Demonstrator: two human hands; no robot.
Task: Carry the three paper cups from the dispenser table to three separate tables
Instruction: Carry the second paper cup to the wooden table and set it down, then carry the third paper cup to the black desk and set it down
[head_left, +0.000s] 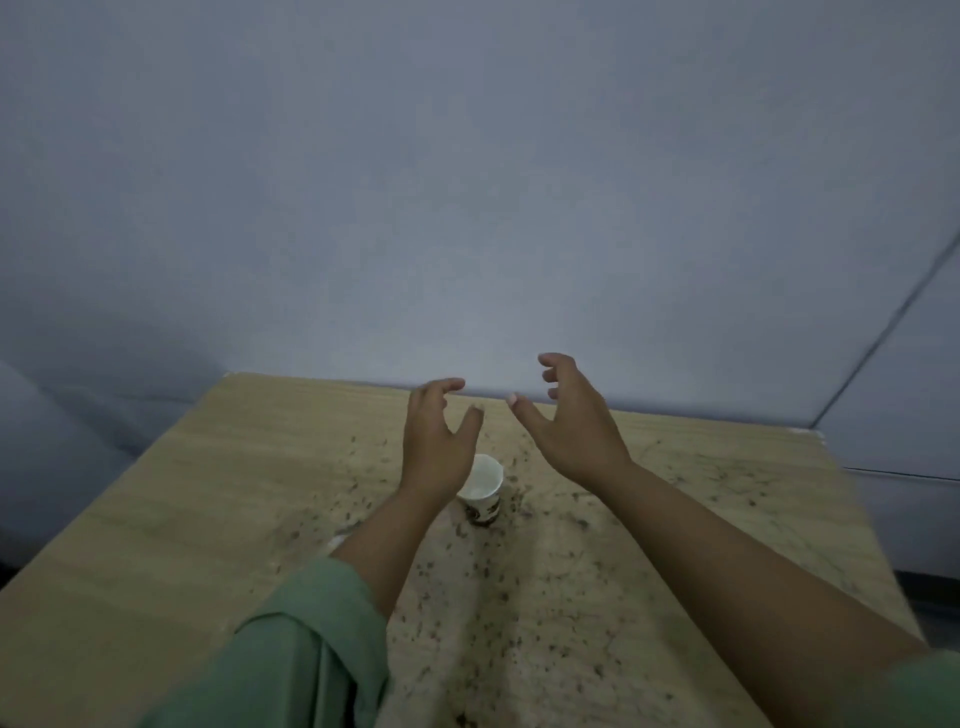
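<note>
One white paper cup (484, 491) with a dark printed band stands upright on a light wooden table (208, 493), near the table's middle. My left hand (439, 441) hovers just above and beyond the cup, fingers spread and curled, holding nothing; its wrist covers the cup's left rim. My right hand (574, 421) is raised to the right of the cup, also spread and holding nothing. Both hands are apart from the cup. No other cups and no dispenser are in view.
Dark specks and crumbs (519, 597) litter the table's middle strip. A plain bluish wall (467, 182) rises right behind the far table edge. The table's right corner (818, 434) sits beside a wall panel seam. Green sleeves cover my upper arms.
</note>
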